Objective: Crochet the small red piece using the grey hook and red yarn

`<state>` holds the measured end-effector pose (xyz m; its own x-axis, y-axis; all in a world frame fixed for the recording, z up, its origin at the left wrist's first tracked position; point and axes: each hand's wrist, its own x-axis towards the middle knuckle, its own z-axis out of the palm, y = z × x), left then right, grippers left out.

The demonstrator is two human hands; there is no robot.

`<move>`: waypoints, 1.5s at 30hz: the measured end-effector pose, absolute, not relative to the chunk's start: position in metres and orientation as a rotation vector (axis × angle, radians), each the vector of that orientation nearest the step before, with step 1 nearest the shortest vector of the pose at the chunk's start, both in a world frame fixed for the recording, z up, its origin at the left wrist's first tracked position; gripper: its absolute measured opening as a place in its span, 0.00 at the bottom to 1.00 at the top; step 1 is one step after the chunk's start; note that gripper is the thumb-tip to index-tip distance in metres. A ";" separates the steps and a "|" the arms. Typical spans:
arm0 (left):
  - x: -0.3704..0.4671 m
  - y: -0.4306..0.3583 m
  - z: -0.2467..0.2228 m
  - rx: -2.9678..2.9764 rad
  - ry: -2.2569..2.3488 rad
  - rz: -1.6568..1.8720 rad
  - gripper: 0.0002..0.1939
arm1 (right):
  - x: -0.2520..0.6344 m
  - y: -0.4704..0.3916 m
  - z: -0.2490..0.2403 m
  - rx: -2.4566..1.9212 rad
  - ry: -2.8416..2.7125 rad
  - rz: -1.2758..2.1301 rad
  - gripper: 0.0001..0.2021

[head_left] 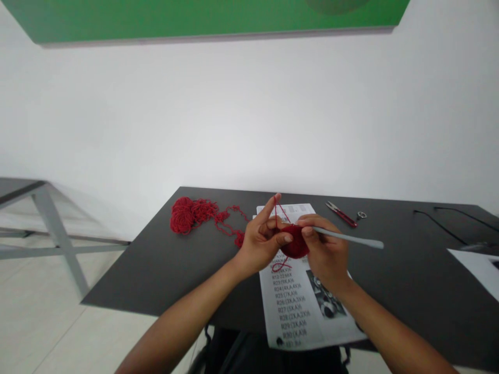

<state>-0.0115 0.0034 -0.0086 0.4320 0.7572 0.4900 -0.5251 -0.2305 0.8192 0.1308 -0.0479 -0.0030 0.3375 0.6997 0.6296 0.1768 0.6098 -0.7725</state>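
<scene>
A small red crochet piece (295,243) is pinched between the thumb and fingers of my left hand (262,240). Red yarn loops over that hand's raised index finger and runs down to the work. My right hand (326,254) grips a crochet hook (351,239) with a grey handle, its tip end at the top edge of the piece. A loose yarn tail (281,266) hangs below the piece. Under both hands lies a printed pattern sheet (312,332) with rows of text and a dark photo.
On the dark table (163,280), a tangled ball of red yarn (182,214) sits at the left, its strand trailing toward my left hand. Red thread snips (342,214) lie behind my right hand. Eyeglasses (448,228) and another paper (477,270) are at the right.
</scene>
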 end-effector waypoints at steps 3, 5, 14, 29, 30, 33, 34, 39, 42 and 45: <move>-0.013 0.004 -0.008 1.337 0.256 1.197 0.48 | 0.134 -0.047 -0.004 -0.904 -1.222 0.442 0.14; -0.013 0.004 -0.008 1.348 0.268 1.197 0.47 | 0.136 -0.045 -0.006 -0.891 -1.225 0.465 0.17; -0.014 0.010 -0.017 1.524 0.289 1.214 0.48 | 0.138 -0.043 -0.007 -0.752 -1.154 0.586 0.17; -0.016 0.012 -0.012 1.530 0.232 1.197 0.46 | 0.146 -0.042 0.001 -0.664 -1.316 0.511 0.14; -0.017 0.012 -0.012 1.532 0.230 1.199 0.46 | 0.147 -0.043 0.002 -0.662 -1.327 0.496 0.14; -0.018 0.013 -0.012 1.519 0.233 1.184 0.45 | 0.147 -0.043 0.003 -0.658 -1.362 0.461 0.14; -0.018 0.013 -0.012 1.514 0.237 1.177 0.45 | 0.147 -0.043 0.004 -0.657 -1.374 0.449 0.14; -0.019 0.012 -0.010 1.520 0.245 1.178 0.45 | 0.148 -0.043 0.005 -0.666 -1.439 0.373 0.13; -0.019 0.012 -0.009 1.530 0.249 1.181 0.45 | 0.149 -0.044 0.005 -0.671 -1.477 0.354 0.13; -0.019 0.013 -0.008 1.547 0.251 1.196 0.45 | 0.151 -0.044 0.003 -0.663 -1.500 0.351 0.12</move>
<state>-0.0192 0.0127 -0.0083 0.4656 0.6975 0.5447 -0.4196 -0.3679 0.8298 0.1510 -0.0437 0.0034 0.0664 0.5992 0.7978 0.1830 0.7787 -0.6001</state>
